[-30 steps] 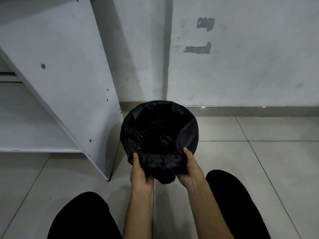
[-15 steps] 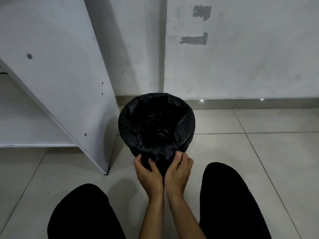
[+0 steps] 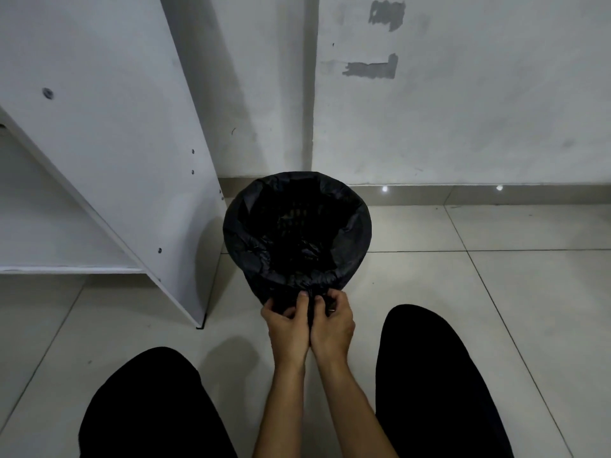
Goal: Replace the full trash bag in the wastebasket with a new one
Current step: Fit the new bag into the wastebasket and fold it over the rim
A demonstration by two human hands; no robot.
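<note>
Both hands have come together at the near side of the bin since a moment ago, when they were spread apart along the rim, and the slack plastic they held wide is now bunched between them. White shelving (image 3: 109,153) stands on the floor to the left, its side panel just beside the wastebasket (image 3: 358,256), which sits on the tiles close to the wall. A black trash bag (image 3: 251,233) lines it, the edge folded over the rim all the way round, and the inside looks dark and mostly empty, though I cannot make out the bottom. At the near rim the left hand (image 3: 287,328) has its fingers curled round a gathered tuft of the bag, and the right hand (image 3: 332,325), touching it, pinches the same tuft from the other side. To my eye this is the new liner already fitted, and the step in hand is taking up the loose excess so it sits snug. Next I would expect a twist or knot in that tuft, pulled gently enough that the thin plastic doesn't tear or slip off the far rim.
</note>
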